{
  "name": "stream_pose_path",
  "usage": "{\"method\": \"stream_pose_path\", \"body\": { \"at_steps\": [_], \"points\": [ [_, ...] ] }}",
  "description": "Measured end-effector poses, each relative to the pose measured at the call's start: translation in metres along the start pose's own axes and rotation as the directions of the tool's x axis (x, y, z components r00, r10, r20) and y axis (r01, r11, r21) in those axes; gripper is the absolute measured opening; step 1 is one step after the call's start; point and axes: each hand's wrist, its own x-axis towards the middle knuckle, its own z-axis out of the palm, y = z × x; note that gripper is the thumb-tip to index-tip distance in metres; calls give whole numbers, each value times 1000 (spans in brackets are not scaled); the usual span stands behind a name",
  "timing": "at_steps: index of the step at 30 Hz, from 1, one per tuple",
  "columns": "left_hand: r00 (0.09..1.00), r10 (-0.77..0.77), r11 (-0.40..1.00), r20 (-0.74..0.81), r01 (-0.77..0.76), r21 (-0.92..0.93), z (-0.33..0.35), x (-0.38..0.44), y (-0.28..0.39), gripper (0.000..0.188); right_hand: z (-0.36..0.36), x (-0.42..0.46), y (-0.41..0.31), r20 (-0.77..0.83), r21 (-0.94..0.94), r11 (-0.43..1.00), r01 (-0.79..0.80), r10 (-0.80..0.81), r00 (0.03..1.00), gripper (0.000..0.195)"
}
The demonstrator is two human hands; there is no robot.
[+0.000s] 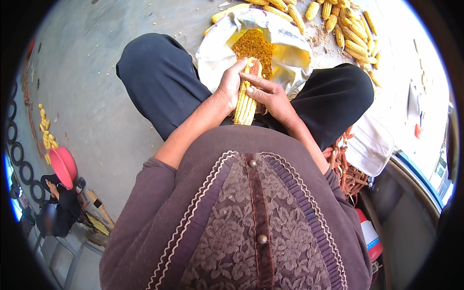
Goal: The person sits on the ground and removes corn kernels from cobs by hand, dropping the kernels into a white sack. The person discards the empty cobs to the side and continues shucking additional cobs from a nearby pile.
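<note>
An ear of yellow corn [245, 105] is held upright between my knees, its far end partly stripped to the reddish cob. My left hand [230, 81] wraps the ear from the left, thumb near the stripped end. From the right, my right hand [270, 95] lies against the ear, with its thumb and index finger on the kernels; its other fingers are partly hidden. Just beyond both hands stands a white woven sack [215, 54] with a yellow inside and its mouth rolled open. Loose corn kernels [253, 45] fill the visible part of it.
Whole corn ears [357, 36] lie heaped at the upper right and behind the sack. Bare red cobs [342, 166] are piled beside my right leg. At far left, another person [61, 210] sits near a pink basin [65, 165], with more ears [47, 130] and several tyres [17, 153] nearby.
</note>
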Motion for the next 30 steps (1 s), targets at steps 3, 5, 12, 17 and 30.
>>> {"method": "stream_pose_path", "body": {
  "at_steps": [3,5,12,17,30],
  "points": [
    [995,102,995,-16,-102,3,-2,11,-7,38,7,18,18,-153,-83,937,340,-349,925,35],
    [996,77,997,36,-77,-17,-7,16,-4,37,1,20,17,-114,-73,949,306,-313,943,37],
    [987,-55,998,150,59,-26,-5,9,3,45,-12,-6,-5,91,58,997,56,-61,994,44],
    [995,-10,1000,104,9,15,-5,11,-5,42,-3,5,8,-101,25,989,143,-140,985,32],
    [1000,-1,1000,14,1,18,3,10,-5,42,2,7,13,-135,127,969,213,-196,971,31]
  ]
}}
